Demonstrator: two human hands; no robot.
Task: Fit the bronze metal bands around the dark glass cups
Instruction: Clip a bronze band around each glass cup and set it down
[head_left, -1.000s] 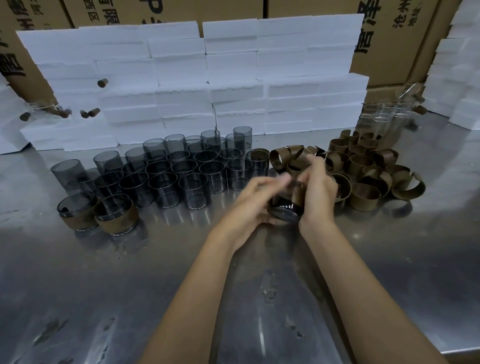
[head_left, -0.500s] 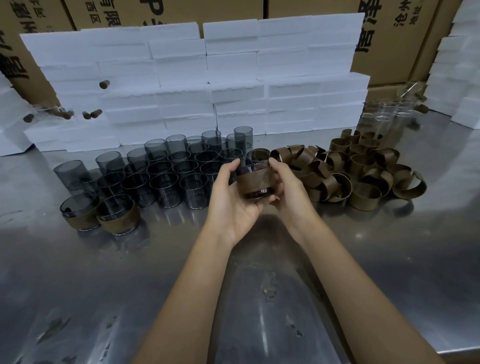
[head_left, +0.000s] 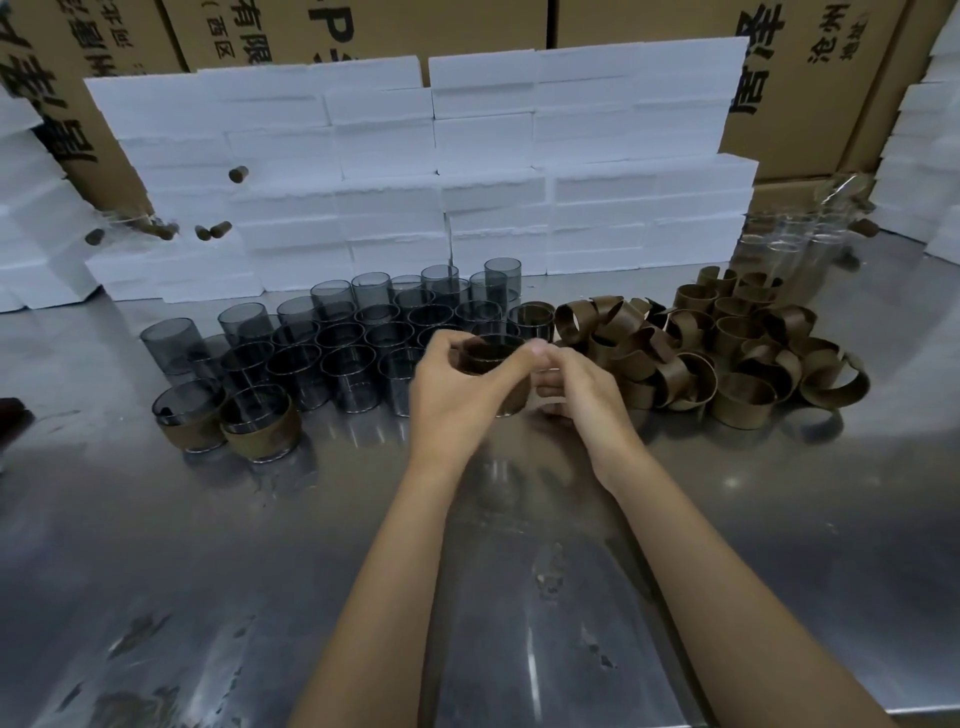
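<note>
Dim, flat indoor light, cool cast. Steel table (head_left: 156, 545) picks up soft smeared reflections and a few small glare spots, brightest streak near the bottom centre. Foam blocks (head_left: 467, 171) are the brightest area, near blown out, little surface detail. Shadows soft and short under the cups (head_left: 322, 358) and bands (head_left: 737, 395). Strong wide-angle bending at the edges. Both hands (head_left: 457, 395) slightly motion-blurred; whole frame soft, noisy.
</note>
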